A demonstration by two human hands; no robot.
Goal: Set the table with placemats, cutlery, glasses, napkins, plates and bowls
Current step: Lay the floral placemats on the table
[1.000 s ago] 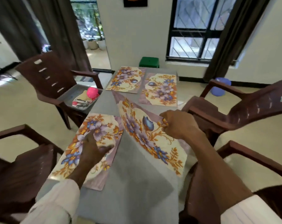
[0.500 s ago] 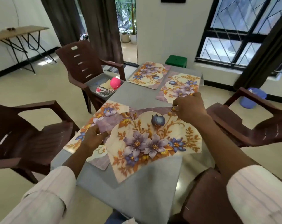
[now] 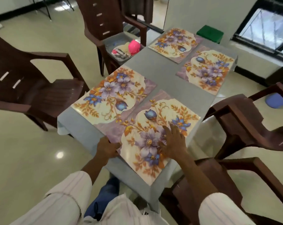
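Laying stage: you are on the placemats, and the last one, the near-right mat [image 3: 153, 132], is down on the counter [image 3: 163, 73] but sits askew to its edge. I judge it needs squaring.
Left hand: your left hand [image 3: 107, 147] pinches that mat's near-left corner, with the thumb on top and the fingers curled at the edge.
Right hand: your right hand [image 3: 173, 142] lies flat on the mat's middle, fingers straight and spread, pressing it down.
Done: all the mats are on the counter, so this step looks nearly finished.
Left to do: cutlery, glasses, napkins, plates and bowls, since none of these is on the counter.
Mats: four, being the near-left mat [image 3: 114, 95], far-left mat [image 3: 175, 43] and far-right mat [image 3: 207, 70], plus the one under your hands.
Mat contact: the near-right mat meets the near-left mat and seems to overlap its corner, while the far pair lie just beside each other.
Tray: one tray [image 3: 119, 46] sits on the far-left chair seat, holding a pink item and some metal pieces that may be cutlery but are too blurred to count.
Chairs: four, two on each side.
Stool: one green stool [image 3: 209, 34] stands beyond the far end.
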